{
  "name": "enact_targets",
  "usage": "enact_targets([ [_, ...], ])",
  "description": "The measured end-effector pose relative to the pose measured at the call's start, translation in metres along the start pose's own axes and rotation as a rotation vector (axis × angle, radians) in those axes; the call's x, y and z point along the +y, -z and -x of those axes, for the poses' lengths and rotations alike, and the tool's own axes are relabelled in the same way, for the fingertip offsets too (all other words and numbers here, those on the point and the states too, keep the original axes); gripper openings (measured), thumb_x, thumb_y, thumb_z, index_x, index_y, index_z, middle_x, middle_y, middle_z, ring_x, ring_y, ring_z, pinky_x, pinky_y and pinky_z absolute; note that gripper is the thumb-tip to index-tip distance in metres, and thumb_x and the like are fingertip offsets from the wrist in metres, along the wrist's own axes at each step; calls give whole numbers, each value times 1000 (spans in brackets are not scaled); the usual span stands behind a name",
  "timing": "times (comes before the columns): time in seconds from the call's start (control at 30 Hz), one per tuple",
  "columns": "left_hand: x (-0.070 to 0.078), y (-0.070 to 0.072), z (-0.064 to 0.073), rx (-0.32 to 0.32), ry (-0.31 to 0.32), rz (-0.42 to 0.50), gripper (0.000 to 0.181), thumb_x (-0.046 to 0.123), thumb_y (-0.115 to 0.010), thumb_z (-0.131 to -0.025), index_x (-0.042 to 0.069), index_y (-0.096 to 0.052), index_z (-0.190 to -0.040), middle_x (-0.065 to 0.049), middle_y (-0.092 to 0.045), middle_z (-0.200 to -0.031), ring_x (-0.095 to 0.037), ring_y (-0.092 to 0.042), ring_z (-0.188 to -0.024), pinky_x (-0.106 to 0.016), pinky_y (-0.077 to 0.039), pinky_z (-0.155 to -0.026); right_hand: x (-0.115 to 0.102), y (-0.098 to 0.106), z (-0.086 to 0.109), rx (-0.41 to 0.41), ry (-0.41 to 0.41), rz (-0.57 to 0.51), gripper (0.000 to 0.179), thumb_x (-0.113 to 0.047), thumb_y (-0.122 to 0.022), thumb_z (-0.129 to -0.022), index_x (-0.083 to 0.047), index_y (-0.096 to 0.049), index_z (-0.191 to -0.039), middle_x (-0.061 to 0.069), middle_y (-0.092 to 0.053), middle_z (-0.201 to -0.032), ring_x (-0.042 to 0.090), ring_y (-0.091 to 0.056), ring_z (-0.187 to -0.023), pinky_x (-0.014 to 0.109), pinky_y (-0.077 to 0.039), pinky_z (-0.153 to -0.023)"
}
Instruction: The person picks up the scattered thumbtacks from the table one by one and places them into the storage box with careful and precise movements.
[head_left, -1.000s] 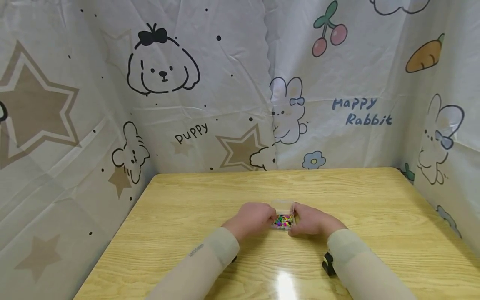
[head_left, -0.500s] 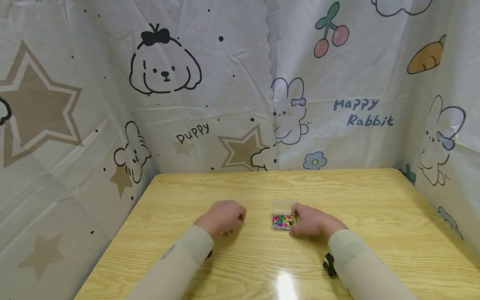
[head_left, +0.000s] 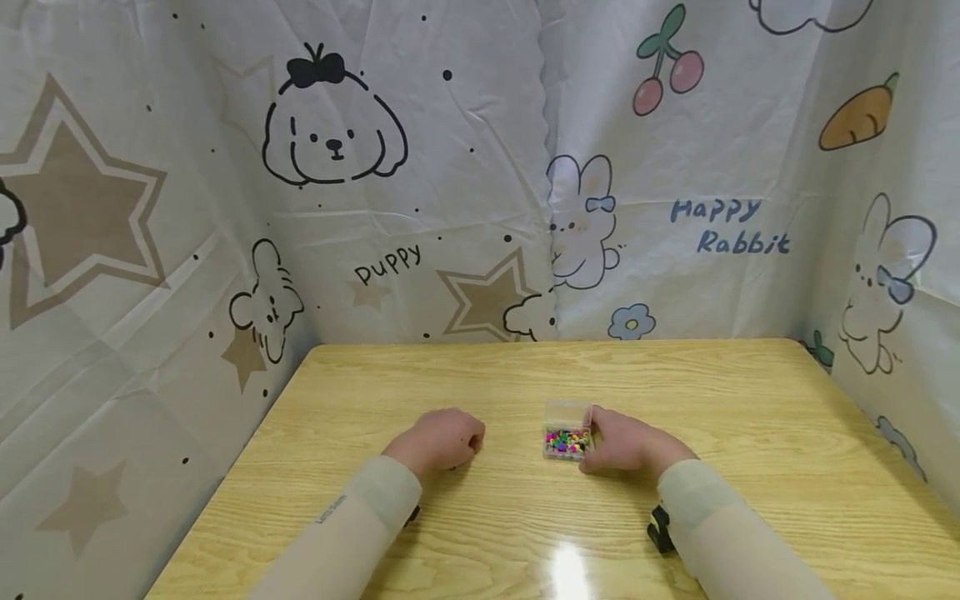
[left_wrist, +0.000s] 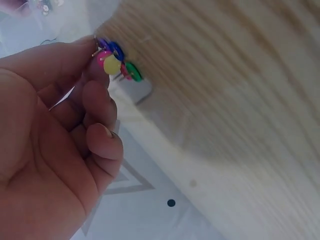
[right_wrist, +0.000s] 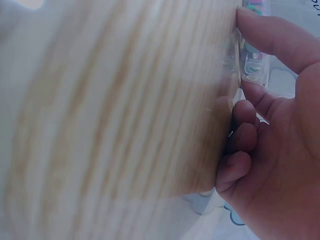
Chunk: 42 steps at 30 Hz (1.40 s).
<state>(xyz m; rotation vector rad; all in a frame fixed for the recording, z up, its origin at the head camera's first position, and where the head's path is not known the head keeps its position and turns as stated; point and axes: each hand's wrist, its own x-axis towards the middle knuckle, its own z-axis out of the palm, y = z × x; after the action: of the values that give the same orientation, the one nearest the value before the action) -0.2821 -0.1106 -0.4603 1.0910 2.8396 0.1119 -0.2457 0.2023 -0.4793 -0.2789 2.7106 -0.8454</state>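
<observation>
Several colourful thumbtacks (left_wrist: 112, 64) in blue, yellow, pink and green sit at the fingertips of my left hand (head_left: 441, 440), pinched between thumb and index finger. That hand is low over the table, left of a small clear plastic box (head_left: 561, 457). The box's lid (head_left: 567, 413) stands raised at the back, and many thumbtacks (head_left: 567, 440) fill it. My right hand (head_left: 621, 440) grips the box's right side. In the right wrist view, the thumb lies on the near side of the clear box (right_wrist: 257, 65), other fingers partly hidden.
The wood-grain table (head_left: 360, 383) spreads around both hands. A cartoon-printed white curtain (head_left: 450, 183) hangs behind it and along both sides. Light reflects off the table's front (head_left: 568, 571).
My left hand has come out of the box and moved left, then settled slightly lower with thumbtacks at its fingertips. My right hand has stayed on the box.
</observation>
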Motion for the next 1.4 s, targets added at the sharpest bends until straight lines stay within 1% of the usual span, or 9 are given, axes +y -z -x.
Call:
enact_targets([
  [0.13,5,-1,-7,33,-35,9,26,4,-62,-93,22,-59,-75,11,-54,-73,-11,-50,-68,-30,-44,-66,1,2,1,2,1,4,51,-26,-86,-78,-13,-47,-108,4,-56,-102,23,-52,-91,43,-42,-84],
  [0.27,17,-2,-18,63,-76,7,24,7,-63,-95,22,-61,-76,12,-56,-74,-9,-51,-69,-29,-46,-68,1,4,2,1,4,1,51,-26,-86,-78,-13,-48,-109,4,-57,-101,22,-53,-90,42,-43,-83],
  [0.5,48,-5,-41,96,-110,19,20,7,-62,-96,21,-65,-82,12,-58,-79,-7,-51,-71,-25,-45,-69,3,4,2,-2,3,-11,51,-27,-87,-78,-13,-48,-108,4,-58,-100,22,-53,-89,42,-43,-83],
  [0.7,75,-5,-56,160,-162,-35,16,10,-64,-97,20,-71,-88,12,-57,-80,-5,-49,-70,-21,-44,-65,4,3,1,11,25,-4,47,-25,-86,-78,-13,-49,-106,5,-56,-100,23,-52,-88,40,-41,-80],
  [0.8,83,-7,-62,165,-164,-64,15,12,-66,-97,22,-73,-89,13,-58,-81,-3,-51,-71,-20,-46,-65,4,3,0,15,35,1,47,-24,-86,-77,-13,-49,-104,5,-56,-100,23,-52,-88,41,-41,-79],
  [0.97,90,-10,-68,126,-147,-119,13,17,-68,-98,25,-76,-93,14,-62,-87,0,-55,-76,-20,-49,-69,2,4,1,16,56,7,46,-22,-86,-76,-13,-50,-103,5,-56,-98,24,-52,-89,41,-41,-80],
  [1.13,93,-8,-70,120,-136,-128,9,17,-70,-97,23,-75,-94,12,-63,-88,-2,-57,-77,-21,-50,-70,2,4,0,25,47,3,47,-23,-87,-76,-14,-50,-104,5,-56,-98,23,-52,-88,40,-41,-78],
  [1.3,91,-9,-69,143,-145,-120,8,14,-72,-93,22,-74,-92,12,-58,-83,-3,-53,-72,-21,-47,-65,2,2,1,22,46,-14,48,-23,-87,-75,-13,-50,-105,5,-56,-99,23,-52,-89,41,-43,-80],
  [1.4,86,-9,-65,171,-155,-99,9,13,-71,-94,21,-73,-91,13,-56,-81,-2,-50,-70,-20,-45,-63,3,1,2,16,40,-26,48,-24,-86,-76,-13,-50,-105,5,-56,-100,24,-52,-90,42,-43,-81],
])
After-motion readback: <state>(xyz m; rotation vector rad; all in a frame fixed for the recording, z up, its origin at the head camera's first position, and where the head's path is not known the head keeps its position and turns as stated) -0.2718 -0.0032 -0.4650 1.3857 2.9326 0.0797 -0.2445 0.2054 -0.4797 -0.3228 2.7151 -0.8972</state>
